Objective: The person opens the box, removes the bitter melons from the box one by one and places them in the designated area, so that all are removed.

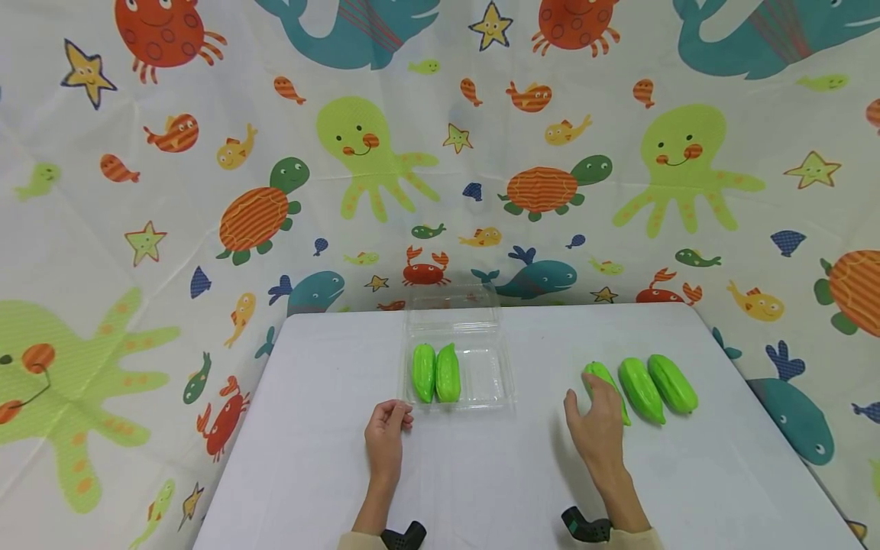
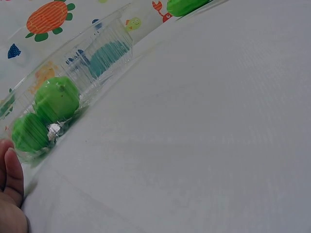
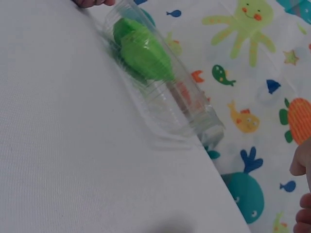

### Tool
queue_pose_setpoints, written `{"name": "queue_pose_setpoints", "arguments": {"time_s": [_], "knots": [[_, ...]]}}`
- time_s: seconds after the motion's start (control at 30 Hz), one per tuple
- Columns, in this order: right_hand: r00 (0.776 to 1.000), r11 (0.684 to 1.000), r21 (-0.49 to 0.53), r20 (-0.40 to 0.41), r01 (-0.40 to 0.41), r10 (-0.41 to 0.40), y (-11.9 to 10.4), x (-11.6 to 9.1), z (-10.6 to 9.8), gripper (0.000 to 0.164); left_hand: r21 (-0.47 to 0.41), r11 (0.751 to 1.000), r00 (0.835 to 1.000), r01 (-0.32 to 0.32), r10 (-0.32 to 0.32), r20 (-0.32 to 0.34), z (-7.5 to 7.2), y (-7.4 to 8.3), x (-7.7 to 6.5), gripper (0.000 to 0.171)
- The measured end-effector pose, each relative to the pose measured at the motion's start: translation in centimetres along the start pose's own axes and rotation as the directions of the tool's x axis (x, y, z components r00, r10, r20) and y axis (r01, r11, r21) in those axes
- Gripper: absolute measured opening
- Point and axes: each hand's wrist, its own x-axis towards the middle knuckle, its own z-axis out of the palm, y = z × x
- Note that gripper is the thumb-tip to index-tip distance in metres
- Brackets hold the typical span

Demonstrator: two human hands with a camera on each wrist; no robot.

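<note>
A clear plastic clamshell box (image 1: pixel 484 378) lies with its lid raised at the back. Two green ridged fruits, shaped like star fruit, lie side by side in its left half: a left one (image 1: pixel 423 373) and a right one (image 1: pixel 448 374). My left hand (image 1: pixel 385 435) rests at the box's front left corner, fingers loosely curled; whether they touch it I cannot tell. Over on the right, my right hand (image 1: pixel 596 418) reaches over another green fruit (image 1: pixel 605 374), its thumb spread from the fingers. That hand partly hides the fruit, and contact is unclear.
Two more green fruits, a middle one (image 1: pixel 642 389) and a far right one (image 1: pixel 674 383), lie to the right of my right hand. A white cloth covers the table (image 1: pixel 481 481). Behind it hangs a sea-animal curtain (image 1: pixel 495 153).
</note>
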Motion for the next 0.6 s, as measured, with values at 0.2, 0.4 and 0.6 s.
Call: {"name": "queue_pose_setpoints", "arguments": {"time_s": [0.2,0.4,0.6], "knots": [[1.000,1.000,-0.005,0.007,0.004,-0.004,0.00,-0.05,0.01,0.037,0.006,1.000,1.000,0.002,-0.002,0.000,-0.06,-0.06,0.00,0.013],[1.000,1.000,-0.018,0.019,-0.009,0.010,-0.15,-0.08,-0.01,0.035,0.004,1.000,1.000,0.000,0.000,0.004,-0.13,-0.13,0.03,0.013],[1.000,1.000,-0.018,0.019,-0.012,0.012,-0.18,-0.07,0.03,0.034,-0.001,1.000,1.000,-0.005,0.005,0.005,-0.17,-0.21,0.03,0.012]]}}
